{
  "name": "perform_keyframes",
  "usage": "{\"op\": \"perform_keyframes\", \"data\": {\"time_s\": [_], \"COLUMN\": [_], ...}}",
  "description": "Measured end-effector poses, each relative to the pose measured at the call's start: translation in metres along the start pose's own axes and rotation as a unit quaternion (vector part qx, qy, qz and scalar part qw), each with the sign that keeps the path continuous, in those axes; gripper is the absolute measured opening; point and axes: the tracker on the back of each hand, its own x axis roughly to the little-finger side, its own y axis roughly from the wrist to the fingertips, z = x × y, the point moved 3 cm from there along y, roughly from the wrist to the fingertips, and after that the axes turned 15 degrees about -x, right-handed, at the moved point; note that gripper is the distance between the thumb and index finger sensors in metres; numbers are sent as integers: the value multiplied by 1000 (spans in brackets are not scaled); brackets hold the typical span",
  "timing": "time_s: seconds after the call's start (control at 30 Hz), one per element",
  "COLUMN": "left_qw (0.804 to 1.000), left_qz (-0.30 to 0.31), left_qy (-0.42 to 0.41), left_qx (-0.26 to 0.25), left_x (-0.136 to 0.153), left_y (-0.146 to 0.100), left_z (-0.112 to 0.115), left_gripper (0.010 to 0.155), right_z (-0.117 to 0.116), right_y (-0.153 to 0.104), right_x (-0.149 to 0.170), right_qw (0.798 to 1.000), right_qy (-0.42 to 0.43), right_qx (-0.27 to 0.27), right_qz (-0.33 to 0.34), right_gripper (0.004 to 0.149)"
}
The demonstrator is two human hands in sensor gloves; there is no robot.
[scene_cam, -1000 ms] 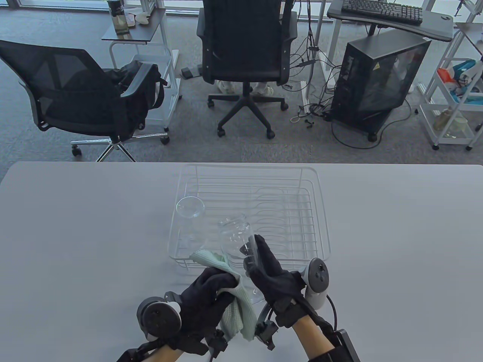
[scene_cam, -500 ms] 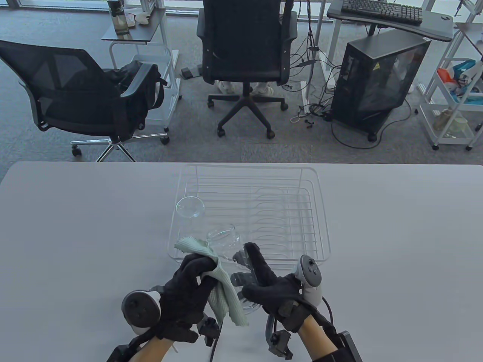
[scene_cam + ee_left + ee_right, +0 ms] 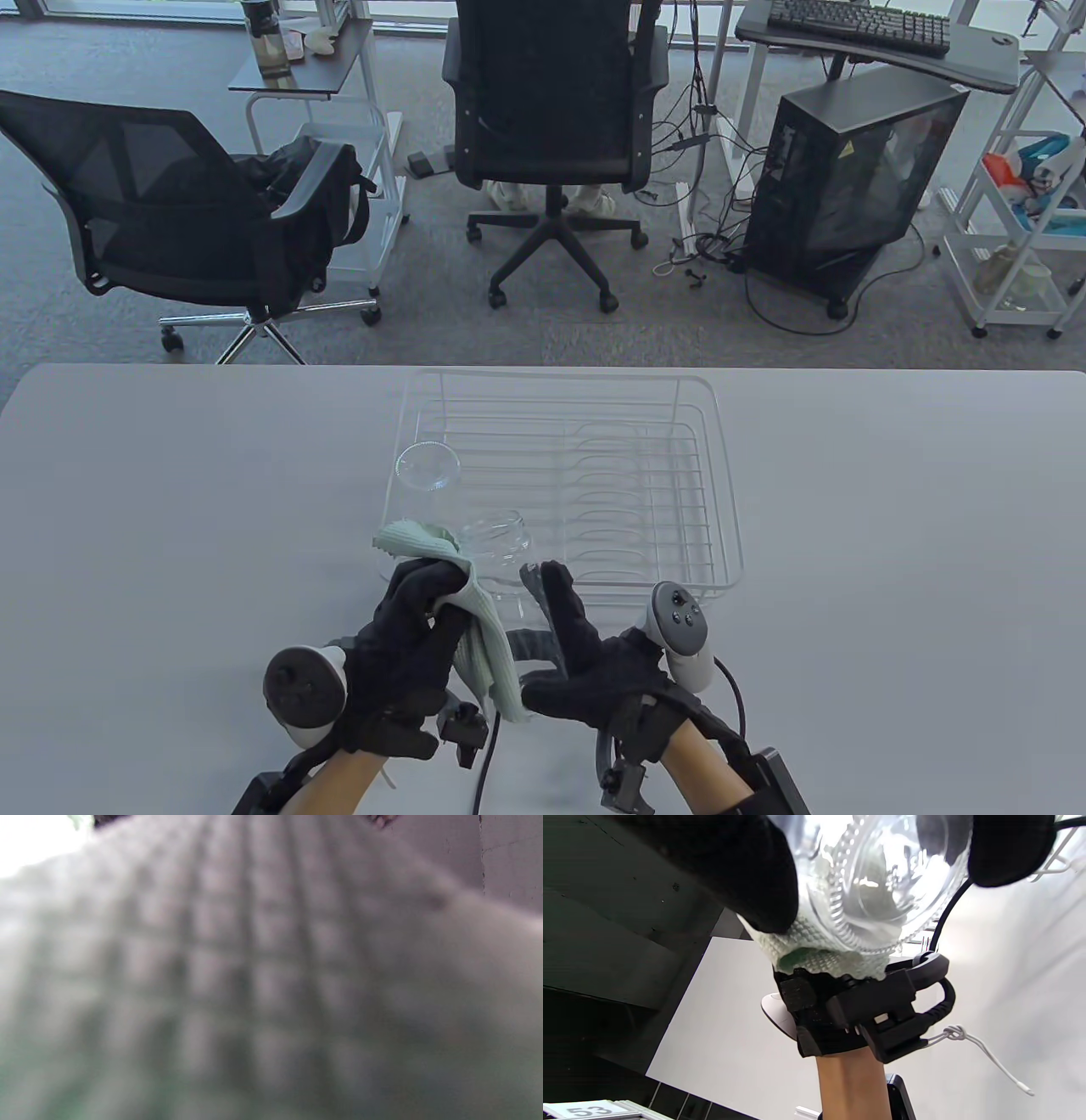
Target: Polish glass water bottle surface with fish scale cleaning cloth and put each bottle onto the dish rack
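- The right hand (image 3: pixel 594 671) held a clear glass bottle (image 3: pixel 501 543) from the right side, its long fingers (image 3: pixel 562 598) laid along the glass and its thumb stretched out to the left under it.
- In the right wrist view the gloved fingers (image 3: pixel 742 870) curled round the ribbed round end of the bottle (image 3: pixel 882 887), with the glass filling the top of the picture.
- The left hand (image 3: pixel 407 645) gripped a pale green cloth (image 3: pixel 479 628), its fingers closed over the bunched fabric and pressing it against the left side of the bottle.
- One corner of the cloth stood up above the left hand's knuckles, and the rest hung down between the two hands.
- The left wrist view showed only a blurred weave of cloth (image 3: pixel 254 984) right against the lens; nothing else could be made out there.
- The bottle was held above the table (image 3: pixel 891 552), just in front of the near edge of the wire dish rack (image 3: pixel 721 475), tilted so its far end leaned toward the rack.
- A second glass bottle (image 3: pixel 427 467) stood in the near left part of the rack, apart from the one being held.
- A tracker (image 3: pixel 679 624) sat on the back of the right hand and another tracker (image 3: pixel 304 692) on the back of the left.
- Beyond the table stood two black office chairs (image 3: pixel 551 127) and a black computer case (image 3: pixel 848 178) on the carpet.
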Motion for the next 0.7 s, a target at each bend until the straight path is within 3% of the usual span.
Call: {"op": "perform_keyframes", "data": {"time_s": [0.07, 0.27, 0.4, 0.5, 0.7], "left_qw": [1000, 988, 976, 979, 982], "left_qz": [1, 78, 98, 86, 53], "left_qy": [-3, 68, 77, 72, 72], "left_qx": [8, 114, 176, 172, 166], "left_x": [0, -17, -21, -17, -4], "left_y": [-1, -24, -26, -21, -10], "left_z": [1, 32, 44, 37, 10], "left_gripper": [40, 40, 40, 40, 39], "right_z": [3, 25, 38, 46, 70], "right_y": [-1, -15, -24, -29, -33], "right_x": [-5, -25, -43, -55, -62], "right_qw": [999, 986, 969, 952, 941], "right_qy": [-42, -100, -156, -203, -214], "right_qx": [33, 127, 186, 224, 263], "right_qz": [6, 40, 42, 41, 13], "right_gripper": [101, 102, 102, 101, 93]}}
